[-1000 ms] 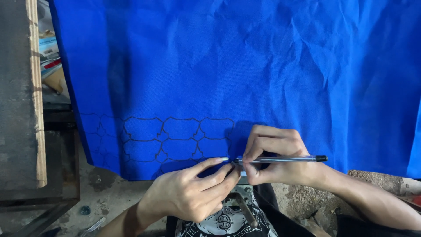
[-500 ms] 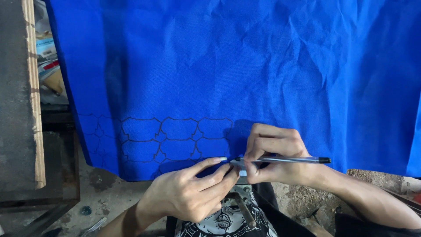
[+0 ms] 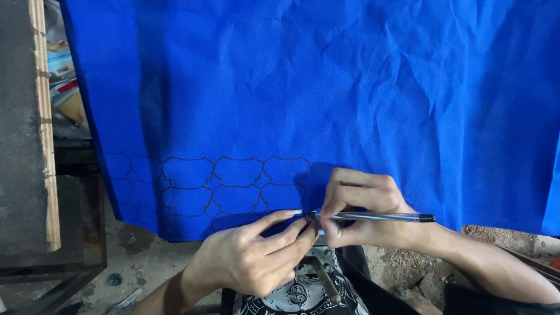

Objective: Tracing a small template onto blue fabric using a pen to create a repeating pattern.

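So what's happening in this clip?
A person is drawing on a sheet of blue fabric. The right hand holds a pen lying almost level, tip at the cloth's lower edge, while the left hand pins that edge beside the tip. A band of black outlined shapes already runs leftward.

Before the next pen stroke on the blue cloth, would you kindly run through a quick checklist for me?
1. Pen held in right hand: ok.
2. Left hand steadying the cloth edge by the pen tip: ok.
3. Pen tip touching cloth: cannot tell, fingers hide it.
4. Drawn outline visible to continue from: ok.
5. Cloth flat: not ok, creased throughout.
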